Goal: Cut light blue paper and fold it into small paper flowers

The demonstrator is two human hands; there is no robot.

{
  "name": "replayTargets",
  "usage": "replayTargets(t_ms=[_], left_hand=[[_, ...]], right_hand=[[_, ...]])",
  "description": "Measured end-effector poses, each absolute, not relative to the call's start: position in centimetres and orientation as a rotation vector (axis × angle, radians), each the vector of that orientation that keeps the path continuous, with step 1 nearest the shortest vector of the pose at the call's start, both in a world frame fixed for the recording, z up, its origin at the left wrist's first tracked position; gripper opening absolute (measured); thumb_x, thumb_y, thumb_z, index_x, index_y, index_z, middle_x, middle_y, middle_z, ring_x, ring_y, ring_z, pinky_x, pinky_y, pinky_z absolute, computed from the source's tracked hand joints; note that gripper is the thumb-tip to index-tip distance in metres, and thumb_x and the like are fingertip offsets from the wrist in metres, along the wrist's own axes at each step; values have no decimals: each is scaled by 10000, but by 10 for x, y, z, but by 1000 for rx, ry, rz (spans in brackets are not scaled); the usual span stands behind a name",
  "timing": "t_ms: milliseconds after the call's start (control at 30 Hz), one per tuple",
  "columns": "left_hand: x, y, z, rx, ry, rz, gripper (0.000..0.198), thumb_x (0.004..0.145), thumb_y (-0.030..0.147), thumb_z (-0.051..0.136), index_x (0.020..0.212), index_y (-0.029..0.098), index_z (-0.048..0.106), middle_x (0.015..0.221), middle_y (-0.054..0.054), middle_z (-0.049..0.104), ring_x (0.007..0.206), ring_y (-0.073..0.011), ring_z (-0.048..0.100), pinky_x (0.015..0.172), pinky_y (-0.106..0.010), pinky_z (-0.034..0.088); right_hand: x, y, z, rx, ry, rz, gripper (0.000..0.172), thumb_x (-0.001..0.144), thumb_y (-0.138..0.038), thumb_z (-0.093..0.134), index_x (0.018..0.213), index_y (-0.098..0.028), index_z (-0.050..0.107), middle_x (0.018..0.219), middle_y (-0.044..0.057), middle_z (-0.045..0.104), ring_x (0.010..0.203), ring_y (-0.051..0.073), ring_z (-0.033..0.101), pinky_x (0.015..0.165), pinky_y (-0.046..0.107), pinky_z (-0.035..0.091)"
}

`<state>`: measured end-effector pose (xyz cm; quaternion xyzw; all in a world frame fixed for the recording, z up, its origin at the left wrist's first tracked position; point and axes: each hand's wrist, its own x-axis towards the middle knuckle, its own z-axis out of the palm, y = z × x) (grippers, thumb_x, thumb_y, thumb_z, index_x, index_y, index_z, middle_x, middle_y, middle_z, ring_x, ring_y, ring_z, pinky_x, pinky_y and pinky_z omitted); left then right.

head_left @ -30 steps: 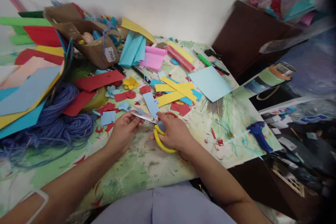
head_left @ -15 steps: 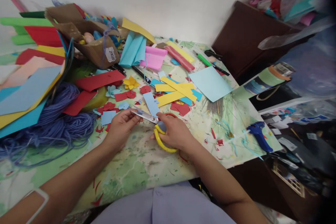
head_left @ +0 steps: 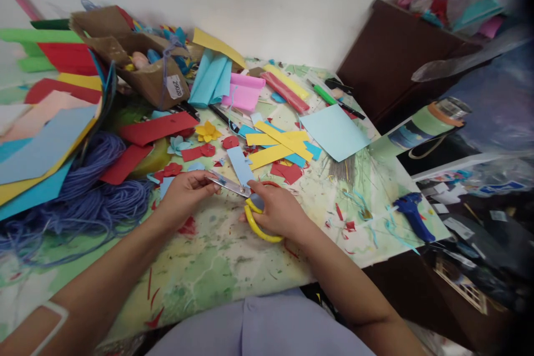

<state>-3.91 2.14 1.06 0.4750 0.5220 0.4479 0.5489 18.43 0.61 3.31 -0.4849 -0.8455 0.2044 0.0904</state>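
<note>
In the head view my right hand grips a pair of scissors with yellow and red handles. Their metal blades point left and lie close together. My left hand pinches its fingertips together beside the blade tips; whatever is between them is too small to make out. Just beyond the blades lies a light blue paper strip. Red paper pieces and crossed yellow strips are past it. A yellow paper flower and a blue paper flower rest farther back.
Purple yarn and stacked coloured sheets fill the left side. An open cardboard box stands behind. A pale blue sheet, a tumbler and a blue glue gun are to the right.
My left hand has shifted slightly left, covering more of a small blue square and uncovering a red scrap below the wrist. The scissor blades have closed a little; my right hand stays put.
</note>
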Motion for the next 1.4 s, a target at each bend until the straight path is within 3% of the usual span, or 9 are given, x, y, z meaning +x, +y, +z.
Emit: replayTargets(t_ms=[367,667,867,1067,1400], left_hand=[[-41,23,29,1058,1289,940,172,521,222,770,657,176,674,570,20,642,530,-120,550,527,-214,417],[-46,26,28,1083,1300,913,143,507,233,770,611,170,696,517,-20,635,471,-127,527,452,-205,380],[-50,29,27,1084,1273,915,143,529,245,807,581,167,700,522,-19,628,465,-110,517,440,-190,388],[-48,27,23,847,1171,1013,190,577,224,818,713,150,709,626,-31,678,564,-105,598,529,-165,470],[-36,25,22,494,996,1138,125,690,15,692,763,106,649,685,-45,644,611,-78,606,586,-135,519]], right_hand=[[183,5,36,-1441,-2548,630,567,818,-507,563,1289,-210,460,975,79,665,925,229,608,702,281,395],[184,4,36,-1451,-2569,606,544,829,-485,567,1293,-221,462,951,75,669,885,223,617,685,278,395],[186,6,35,-1461,-2516,641,549,822,-479,578,1296,-222,472,1066,91,666,973,236,613,749,293,426],[189,14,31,-1536,-2248,698,560,819,-482,574,1305,-228,460,1161,86,641,981,231,611,764,302,447],[188,14,31,-1609,-2229,666,606,783,-467,610,1326,-245,461,1139,88,652,909,232,628,727,306,453]])
